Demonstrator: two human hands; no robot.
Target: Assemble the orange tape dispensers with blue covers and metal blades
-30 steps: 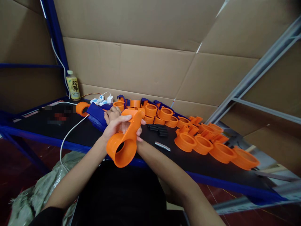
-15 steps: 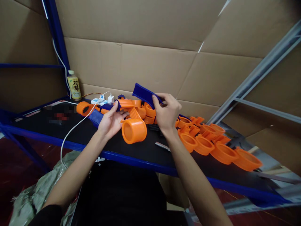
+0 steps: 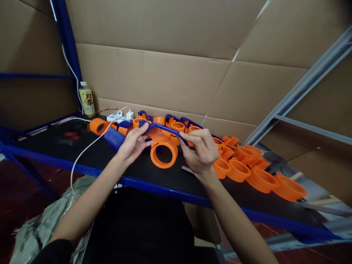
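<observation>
My left hand (image 3: 133, 145) grips an orange ring-shaped plastic part (image 3: 161, 138), which looks like a tape dispenser frame, by its upper end. A small dark blue piece (image 3: 144, 126) shows at the left thumb. The ring hangs below, its round hole facing me. My right hand (image 3: 202, 151) pinches a long blue plastic piece (image 3: 168, 129) at its right end. Seen nearly edge-on, this piece lies across the top of the orange part; whether the two are joined I cannot tell. Both hands are closed above the black table (image 3: 148, 179).
Several orange ring parts (image 3: 239, 170) stand in rows at the right. More orange and blue pieces (image 3: 178, 125) lie behind my hands. A white cable (image 3: 85, 151) crosses the left side, near a power strip (image 3: 114, 118) and a bottle (image 3: 87, 101). A thin flat tool (image 3: 187, 169) lies by my right wrist.
The blue piece in my right hand has come down onto the orange part and turned edge-on. My left hand has moved slightly right, and the orange ring now faces me.
</observation>
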